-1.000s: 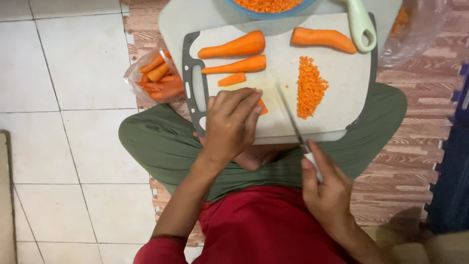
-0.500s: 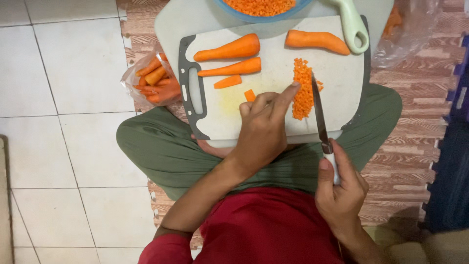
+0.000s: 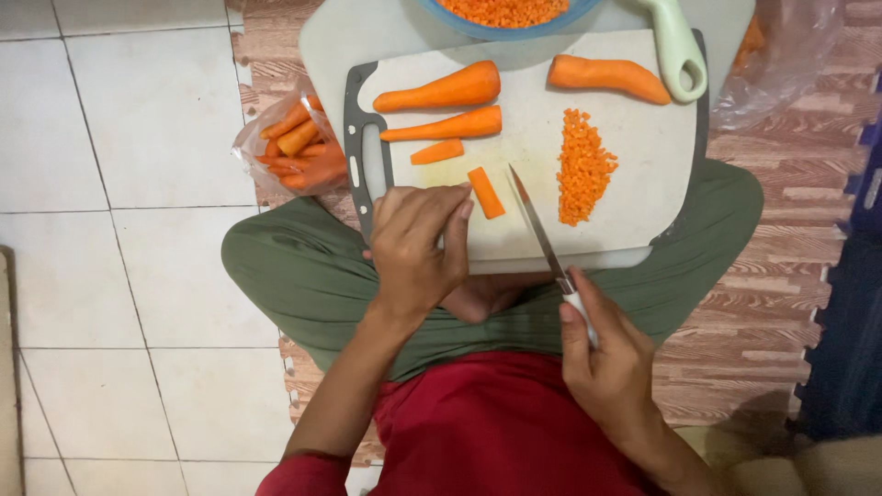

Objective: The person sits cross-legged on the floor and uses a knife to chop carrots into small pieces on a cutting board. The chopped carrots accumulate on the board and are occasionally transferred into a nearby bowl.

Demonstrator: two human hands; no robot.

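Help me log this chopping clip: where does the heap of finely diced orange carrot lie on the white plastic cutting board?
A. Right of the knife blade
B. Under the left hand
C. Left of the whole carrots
A: the heap of diced carrot lies right of the knife blade, apart from it, on the cutting board.

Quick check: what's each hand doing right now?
Left hand: curled, fingertips beside the carrot stick, touching unclear.
Right hand: closed, holding the knife.
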